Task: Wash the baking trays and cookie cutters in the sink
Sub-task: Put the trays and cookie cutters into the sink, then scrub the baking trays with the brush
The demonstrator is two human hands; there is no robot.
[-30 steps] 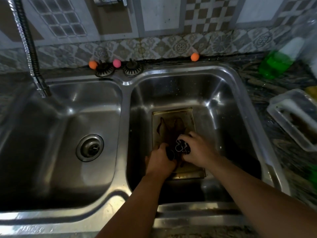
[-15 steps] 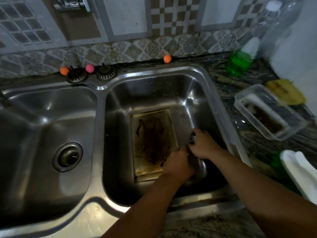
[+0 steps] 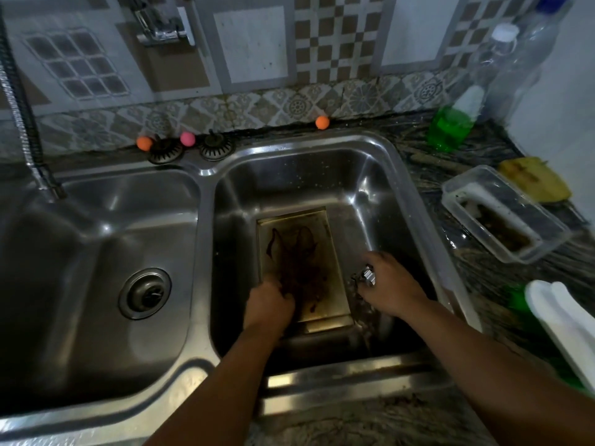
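Stainless steel surrounds the work: the baking tray lies flat on the floor of the sink's right basin, in the lower middle of the frame, smeared with dark brown residue. Its long axis runs from the near edge of the basin toward the tiled wall, tilted slightly to the left at the far end.

The left hand rests on the tray's near left corner with fingers curled down onto it; whether it grips the rim or only presses cannot be told. The right hand, just right of the tray, grasps a shiny metal cookie cutter between its fingers.

Several things could go wrong. The wet cutter is small and thin-edged, so it could slip from the fingers and drop into the basin. The tray could slide on the slick steel if it is pushed from 1 corner only. The baked-on stain looks stubborn and may survive a light rinse.
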